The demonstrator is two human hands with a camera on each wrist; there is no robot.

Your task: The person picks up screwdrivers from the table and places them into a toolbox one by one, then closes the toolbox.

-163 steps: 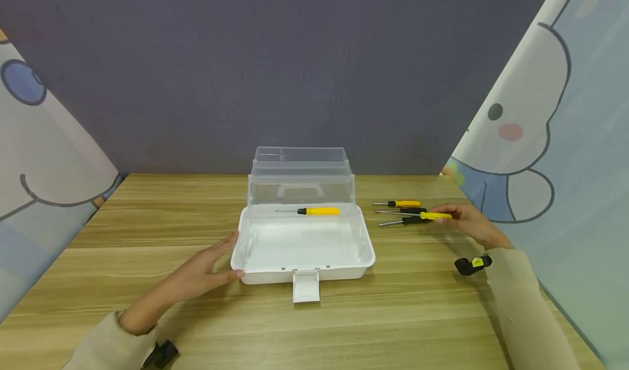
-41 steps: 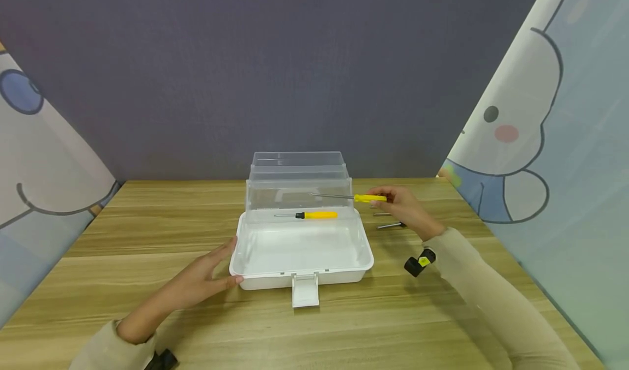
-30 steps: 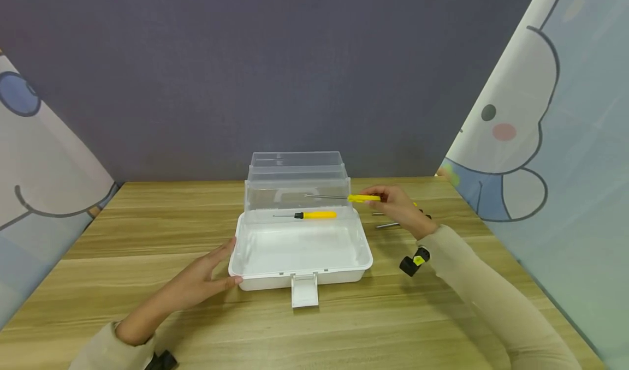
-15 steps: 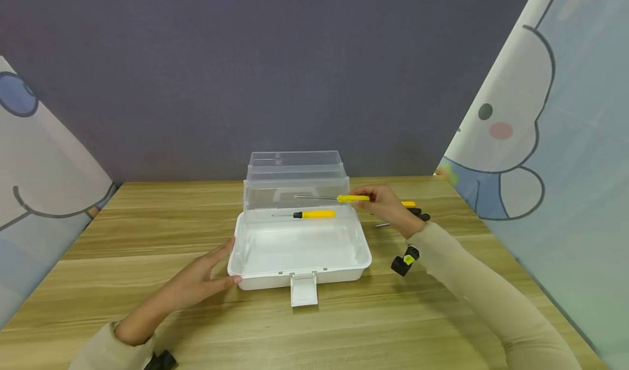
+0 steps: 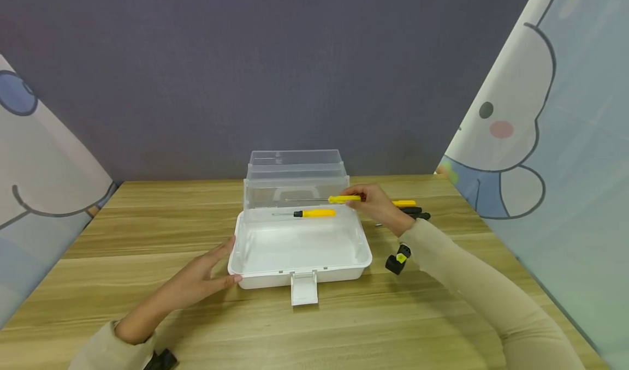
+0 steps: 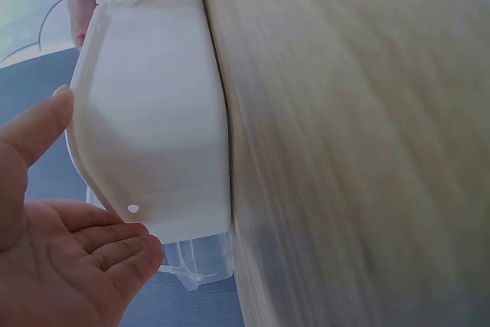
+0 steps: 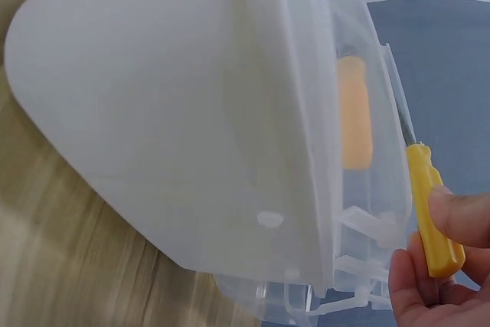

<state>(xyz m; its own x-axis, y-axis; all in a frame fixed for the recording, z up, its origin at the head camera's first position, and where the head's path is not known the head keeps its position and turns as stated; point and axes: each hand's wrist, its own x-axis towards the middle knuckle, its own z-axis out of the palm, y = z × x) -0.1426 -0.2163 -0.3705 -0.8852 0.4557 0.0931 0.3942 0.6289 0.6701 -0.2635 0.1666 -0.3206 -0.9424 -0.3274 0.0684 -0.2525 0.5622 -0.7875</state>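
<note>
A white toolbox (image 5: pixel 295 277) stands on the wooden table, its clear stepped lid and trays (image 5: pixel 297 179) raised at the back. My left hand (image 5: pixel 199 280) rests against its left end, fingers fairly straight, thumb on the front corner of the rim. My right hand (image 5: pixel 374 205) pinches the yellow handle of a screwdriver (image 7: pixel 430 212) between thumb and fingers. The screwdriver is level above the box's back right, shaft pointing left across the clear trays. Just below it, a second screwdriver (image 5: pixel 316 213) with a yellow handle and black collar lies at the back of the box.
Several more screwdrivers (image 5: pixel 415 210), with yellow and black handles, lie right of the box, partly hidden by my right hand. A white latch (image 5: pixel 304 288) hangs down at the box front. A dark wall (image 5: pixel 295 75) rises behind the table.
My right hand has picked up the yellow screwdriver from the group on the right and carried it left over the back of the toolbox. My left hand has stayed at the box's left end.
</note>
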